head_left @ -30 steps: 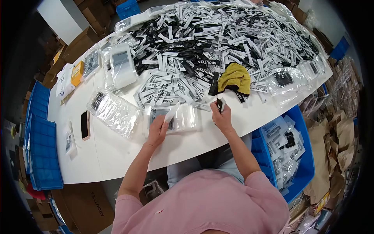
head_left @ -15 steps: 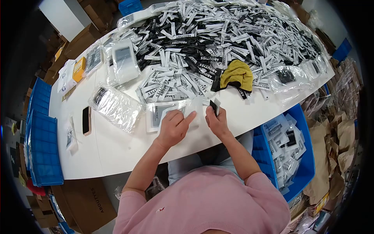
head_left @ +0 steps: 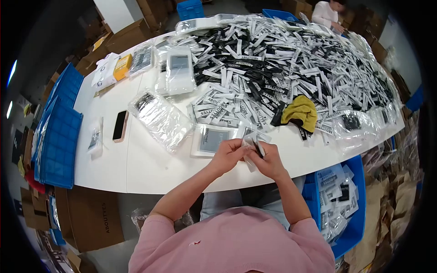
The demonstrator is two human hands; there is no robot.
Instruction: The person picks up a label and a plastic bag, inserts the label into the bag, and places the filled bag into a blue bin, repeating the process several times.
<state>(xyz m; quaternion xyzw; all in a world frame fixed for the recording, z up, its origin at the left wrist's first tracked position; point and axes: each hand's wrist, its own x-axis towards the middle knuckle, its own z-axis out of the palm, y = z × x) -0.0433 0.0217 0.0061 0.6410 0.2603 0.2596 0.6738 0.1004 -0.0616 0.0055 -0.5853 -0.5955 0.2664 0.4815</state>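
Observation:
My left hand [head_left: 229, 156] pinches the edge of a clear plastic bag [head_left: 249, 161] in front of me. My right hand [head_left: 269, 161] is closed on a small black-and-white piece [head_left: 258, 148] at the bag's other side. The two hands nearly touch, and the piece's far end is hidden by plastic and fingers. Just left of them lies a stack of clear bags with a grey printed panel [head_left: 214, 139]. Beyond the hands are loose black and white strips [head_left: 223, 105] printed ABOUTYES, and a crumpled yellow cloth [head_left: 300, 113].
A phone [head_left: 120, 126] and bundled clear bags [head_left: 161, 120] lie on the white table [head_left: 150, 175]. Blue crates [head_left: 59, 141] stand at the left. A blue bin [head_left: 357, 200] holding filled bags is at my right. Another person [head_left: 325, 14] is at the far right.
My left hand has moved off the bag stack to my right hand, and a clear bag is now between them. The view has shifted, and another person now shows at the far side.

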